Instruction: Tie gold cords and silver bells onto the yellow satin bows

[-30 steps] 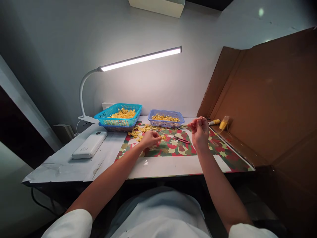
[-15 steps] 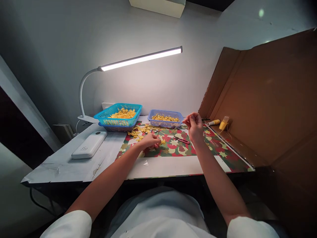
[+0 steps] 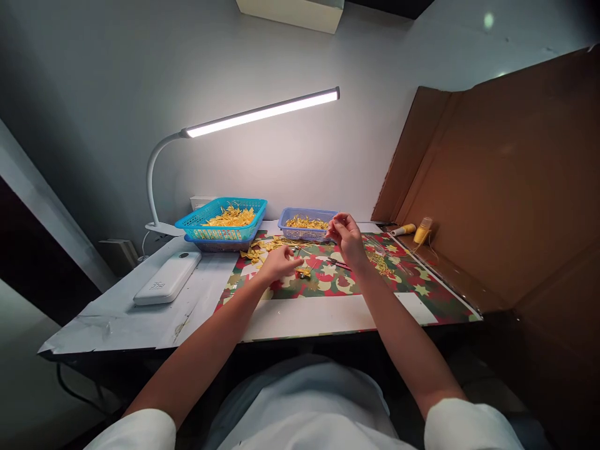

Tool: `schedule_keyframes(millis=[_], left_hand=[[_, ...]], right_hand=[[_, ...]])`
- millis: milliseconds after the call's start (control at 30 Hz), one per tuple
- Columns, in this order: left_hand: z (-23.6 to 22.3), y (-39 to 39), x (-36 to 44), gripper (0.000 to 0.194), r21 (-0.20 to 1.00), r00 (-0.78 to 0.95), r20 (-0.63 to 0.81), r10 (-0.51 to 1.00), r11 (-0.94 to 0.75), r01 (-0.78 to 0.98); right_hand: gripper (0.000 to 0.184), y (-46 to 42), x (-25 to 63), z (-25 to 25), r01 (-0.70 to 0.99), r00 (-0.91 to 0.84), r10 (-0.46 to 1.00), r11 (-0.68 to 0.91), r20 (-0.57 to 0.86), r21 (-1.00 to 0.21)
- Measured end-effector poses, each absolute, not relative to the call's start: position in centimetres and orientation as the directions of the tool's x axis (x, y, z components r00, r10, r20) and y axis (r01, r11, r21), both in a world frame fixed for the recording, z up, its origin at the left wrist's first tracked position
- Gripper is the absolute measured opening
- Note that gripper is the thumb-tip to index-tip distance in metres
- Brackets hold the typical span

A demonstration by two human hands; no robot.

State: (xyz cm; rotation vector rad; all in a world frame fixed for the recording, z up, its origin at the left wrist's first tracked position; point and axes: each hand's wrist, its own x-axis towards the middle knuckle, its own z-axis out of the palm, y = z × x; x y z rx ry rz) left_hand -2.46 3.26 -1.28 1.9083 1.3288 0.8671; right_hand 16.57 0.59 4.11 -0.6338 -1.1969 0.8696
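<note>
My left hand (image 3: pixel 280 262) rests on the red and green patterned mat (image 3: pixel 412 284), fingers pinched on a small yellow bow piece (image 3: pixel 304 272). Held a little above the mat, my right hand (image 3: pixel 345 238) has its fingertips pinched together on a thin needle with thread, too fine to see well. Loose yellow bow pieces (image 3: pixel 262 249) lie scattered just behind my left hand. Small scissors (image 3: pixel 341 265) lie on the mat under my right wrist.
A turquoise basket (image 3: pixel 220 220) and a purple basket (image 3: pixel 305 225), both with yellow pieces, stand at the back. A white power bank (image 3: pixel 160 278) lies left. A desk lamp (image 3: pixel 253 115) arches overhead. Yellow thread spools (image 3: pixel 422 230) and a cardboard wall (image 3: pixel 510 181) stand right.
My right hand has moved left and lower, from over the mat's right part toward the purple basket. My left hand stayed by the bow piece on the mat.
</note>
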Motion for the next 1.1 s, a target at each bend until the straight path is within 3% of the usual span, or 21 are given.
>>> schedule_keyframes(millis=[67, 100, 167, 233, 300, 400, 500, 567, 667, 767, 867, 1000, 1100], left_hand=[[-0.8, 3.0, -2.3, 0.032, 0.742, 0.337, 0.414, 0.845, -0.528, 0.413], [-0.6, 2.8, -2.1, 0.035, 0.725, 0.415, 0.463, 0.784, -0.604, 0.332], [-0.3, 2.5, -1.7, 0.036, 0.773, 0.557, 0.417, 0.718, -0.603, 0.199], [-0.2, 2.6, -1.3, 0.035, 0.879, 0.610, 0.332, 0.719, -0.471, 0.076], [-0.2, 2.9, -1.1, 0.042, 0.956, 0.557, 0.290, 0.778, -0.265, -0.127], [-0.3, 3.8, -1.4, 0.040, 0.879, 0.414, 0.222, 0.883, 0.002, -0.477], [-0.5, 4.7, -1.8, 0.023, 0.774, 0.246, 0.145, 0.958, 0.045, -0.631], [-0.8, 5.1, -2.0, 0.012, 0.796, 0.160, 0.105, 0.981, 0.013, -0.605], [-1.4, 5.1, -2.1, 0.020, 0.903, 0.104, 0.145, 0.984, -0.088, -0.420], [-1.8, 4.7, -2.1, 0.028, 0.963, 0.178, 0.264, 0.948, -0.248, -0.107], [-2.0, 4.1, -2.0, 0.033, 0.930, 0.322, 0.291, 0.901, -0.345, 0.126], [-2.3, 3.8, -1.9, 0.036, 0.950, 0.431, 0.175, 0.885, -0.267, 0.161], [-2.4, 4.2, -1.9, 0.036, 0.984, 0.442, 0.132, 0.887, -0.170, 0.046]], right_hand=[[0.016, 0.7, 15.6, 4.3, -0.227, 0.060, 0.848, 0.526, 0.527, -0.820], [0.017, 0.9, 15.2, 4.4, -0.231, 0.034, 0.848, 0.522, 0.530, -0.821], [0.018, 1.5, 14.2, 4.3, -0.253, 0.003, 0.842, 0.523, 0.540, -0.814], [0.020, 2.4, 13.4, 3.8, -0.278, 0.002, 0.837, 0.526, 0.547, -0.804], [0.021, 3.2, 12.9, 2.9, -0.292, 0.017, 0.849, 0.509, 0.528, -0.810], [0.021, 3.7, 12.8, 1.0, -0.246, 0.024, 0.896, 0.436, 0.444, -0.866], [0.019, 3.3, 12.9, -0.5, -0.118, -0.074, 0.918, 0.379, 0.389, -0.918], [0.018, 3.0, 12.9, -1.0, -0.057, -0.134, 0.913, 0.381, 0.385, -0.923], [0.018, 2.8, 12.8, -1.2, -0.054, -0.195, 0.889, 0.412, 0.414, -0.910], [0.019, 2.9, 12.7, -1.3, -0.088, -0.178, 0.863, 0.465, 0.473, -0.881], [0.020, 3.2, 12.8, -1.6, -0.057, -0.119, 0.858, 0.497, 0.500, -0.866], [0.018, 4.1, 13.0, -2.2, 0.074, -0.070, 0.852, 0.523, 0.519, -0.849], [0.013, 5.0, 13.2, -2.8, 0.172, -0.020, 0.877, 0.477, 0.481, -0.862]])
